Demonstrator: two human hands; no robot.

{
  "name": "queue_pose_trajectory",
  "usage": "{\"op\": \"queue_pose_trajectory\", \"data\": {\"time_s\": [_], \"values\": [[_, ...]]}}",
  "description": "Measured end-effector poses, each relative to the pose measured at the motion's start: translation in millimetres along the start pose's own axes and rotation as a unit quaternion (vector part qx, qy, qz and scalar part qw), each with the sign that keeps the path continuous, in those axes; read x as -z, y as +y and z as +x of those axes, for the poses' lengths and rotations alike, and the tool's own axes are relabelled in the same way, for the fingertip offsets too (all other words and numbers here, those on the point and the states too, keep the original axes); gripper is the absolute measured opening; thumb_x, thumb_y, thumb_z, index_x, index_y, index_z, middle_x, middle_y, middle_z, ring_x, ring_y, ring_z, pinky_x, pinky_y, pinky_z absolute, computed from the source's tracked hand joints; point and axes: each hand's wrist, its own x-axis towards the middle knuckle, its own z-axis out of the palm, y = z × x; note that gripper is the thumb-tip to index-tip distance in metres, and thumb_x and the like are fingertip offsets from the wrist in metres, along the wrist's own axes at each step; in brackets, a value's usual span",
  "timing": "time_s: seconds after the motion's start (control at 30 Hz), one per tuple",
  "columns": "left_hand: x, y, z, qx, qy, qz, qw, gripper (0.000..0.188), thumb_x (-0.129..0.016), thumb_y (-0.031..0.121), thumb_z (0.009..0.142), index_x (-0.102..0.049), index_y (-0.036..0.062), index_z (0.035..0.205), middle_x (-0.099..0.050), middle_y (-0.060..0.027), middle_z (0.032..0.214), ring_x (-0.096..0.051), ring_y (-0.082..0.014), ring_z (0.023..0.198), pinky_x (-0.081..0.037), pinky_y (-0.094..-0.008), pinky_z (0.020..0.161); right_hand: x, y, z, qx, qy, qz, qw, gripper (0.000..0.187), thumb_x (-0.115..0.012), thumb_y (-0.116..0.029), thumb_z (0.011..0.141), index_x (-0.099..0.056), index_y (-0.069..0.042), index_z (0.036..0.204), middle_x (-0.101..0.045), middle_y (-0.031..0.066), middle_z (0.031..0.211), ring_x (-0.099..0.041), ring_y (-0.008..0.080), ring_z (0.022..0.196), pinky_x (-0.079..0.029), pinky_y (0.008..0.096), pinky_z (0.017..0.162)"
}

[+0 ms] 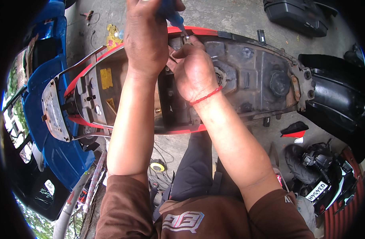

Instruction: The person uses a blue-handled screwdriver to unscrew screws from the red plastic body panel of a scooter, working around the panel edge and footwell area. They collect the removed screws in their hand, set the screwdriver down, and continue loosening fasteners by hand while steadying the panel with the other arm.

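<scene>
A scooter with its seat off lies across the view, its open underseat body (250, 75) edged by red side panels (206, 31). My left hand (146, 40) is closed around the blue handle of a screwdriver (174, 18). The screwdriver's shaft slants down to the far edge of the body. Beside its tip, my right hand (194, 73), with a red cord bracelet, is curled with fingertips at the frame. What those fingers pinch is too small to make out, and both hands partly cover that spot.
A metal rear rack (57, 109) juts out at the left, near a blue vehicle panel (51, 127). A black case (296, 16) sits on the concrete at the far right. Another motorcycle (318, 167) stands at the near right. A yellow-and-black round object (157, 165) and cables lie below.
</scene>
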Motion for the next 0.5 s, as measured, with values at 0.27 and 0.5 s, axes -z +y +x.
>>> {"op": "queue_pose_trajectory", "data": {"time_s": [0.27,0.5], "values": [[-6,-7,5,-0.126,0.054,0.079,0.987,0.036,-0.079,0.012,0.093,-0.058,0.0047,0.121,-0.067,-0.0143,0.12,-0.068,-0.018,0.104,-0.055,-0.03,0.09,-3,1,0,0.007,0.027,0.005,1.0,0.076,-0.047,0.001,0.089,-0.016,-0.009,0.158,-0.053,0.0148,0.122,-0.063,0.0195,0.099,-0.053,0.0353,0.091],[-11,-14,9,-0.085,0.12,0.162,0.976,0.036,-0.081,0.012,0.092,-0.047,0.0117,0.1,-0.061,-0.0006,0.071,-0.057,-0.0068,0.055,-0.047,-0.0204,0.052,-2,5,-1,0.014,0.015,-0.012,1.0,0.081,-0.048,-0.003,0.094,0.0,-0.002,0.159,-0.052,0.0152,0.128,-0.058,0.0239,0.108,-0.045,0.0458,0.108]]}}
